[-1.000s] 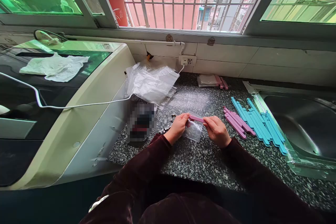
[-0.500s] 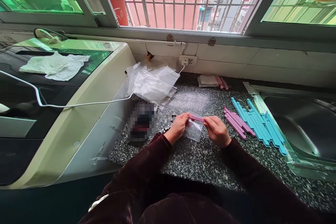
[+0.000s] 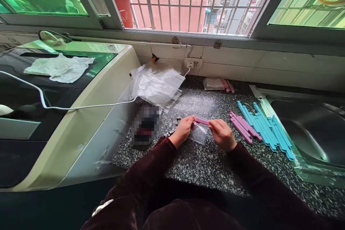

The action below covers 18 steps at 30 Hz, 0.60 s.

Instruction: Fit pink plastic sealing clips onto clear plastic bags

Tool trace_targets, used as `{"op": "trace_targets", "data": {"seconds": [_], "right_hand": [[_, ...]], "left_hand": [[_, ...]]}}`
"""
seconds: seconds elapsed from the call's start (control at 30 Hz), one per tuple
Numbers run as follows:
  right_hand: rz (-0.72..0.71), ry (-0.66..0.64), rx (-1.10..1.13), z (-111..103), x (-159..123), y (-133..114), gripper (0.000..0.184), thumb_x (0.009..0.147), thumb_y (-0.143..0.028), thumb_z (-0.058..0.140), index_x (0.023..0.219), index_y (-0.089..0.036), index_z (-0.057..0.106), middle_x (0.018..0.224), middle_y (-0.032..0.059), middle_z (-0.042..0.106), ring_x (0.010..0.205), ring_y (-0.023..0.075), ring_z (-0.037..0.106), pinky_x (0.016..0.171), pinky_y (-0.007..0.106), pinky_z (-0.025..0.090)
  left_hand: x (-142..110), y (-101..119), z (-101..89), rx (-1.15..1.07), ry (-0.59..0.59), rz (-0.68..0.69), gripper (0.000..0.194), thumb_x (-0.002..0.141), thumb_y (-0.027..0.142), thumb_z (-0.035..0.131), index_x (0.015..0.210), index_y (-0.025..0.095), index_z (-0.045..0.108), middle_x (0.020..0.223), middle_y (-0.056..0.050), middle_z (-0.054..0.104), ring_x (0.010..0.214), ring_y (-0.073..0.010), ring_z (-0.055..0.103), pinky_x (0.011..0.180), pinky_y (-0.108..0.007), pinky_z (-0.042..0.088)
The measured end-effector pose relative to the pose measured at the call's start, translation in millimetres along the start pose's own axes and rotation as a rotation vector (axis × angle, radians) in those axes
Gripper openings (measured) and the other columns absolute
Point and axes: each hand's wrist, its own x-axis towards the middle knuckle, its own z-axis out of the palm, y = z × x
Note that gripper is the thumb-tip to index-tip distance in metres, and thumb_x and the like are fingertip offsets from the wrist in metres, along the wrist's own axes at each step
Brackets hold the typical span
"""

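My left hand [image 3: 183,131] is closed on the left end of a slim pink plastic strip [image 3: 202,121] and the clear plastic bag [image 3: 198,134] at it. The bag hangs below the strip, just above the speckled countertop. At the strip's other end, my right hand [image 3: 222,134] pinches it between thumb and fingers. Whether the strip lies inside the bag or along its edge I cannot tell. Right of my right hand lie several loose pink strips [image 3: 244,127], with several longer blue strips [image 3: 265,125] beside them.
A sink [image 3: 318,129] is set into the counter at the right. Clear plastic bags [image 3: 157,84] are heaped at the back left, near a white washing machine [image 3: 107,115]. A blurred dark item [image 3: 145,125] lies left of my hands. Packed bags [image 3: 212,83] rest by the wall.
My hands keep nearly the same hold on the pink strip and bag. The view has shifted very slightly.
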Motion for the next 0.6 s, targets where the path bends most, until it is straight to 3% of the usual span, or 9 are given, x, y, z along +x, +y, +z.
{"op": "trace_targets", "data": {"seconds": [0.6], "right_hand": [[0.056,0.021,-0.064,-4.6,7.7,-6.8,0.021,0.081,-0.015,0.054,0.1,-0.017,0.062,0.086,0.0084,0.061,0.08,0.0188,0.056,0.07,0.033,0.05]], "left_hand": [[1.5,0.6,-1.7,0.076,-0.022,0.023,0.042,0.073,0.055,0.053,0.058,0.015,0.049,0.047,0.005,0.042,0.044,-0.0074,0.033,0.047,-0.022,0.023]]}}
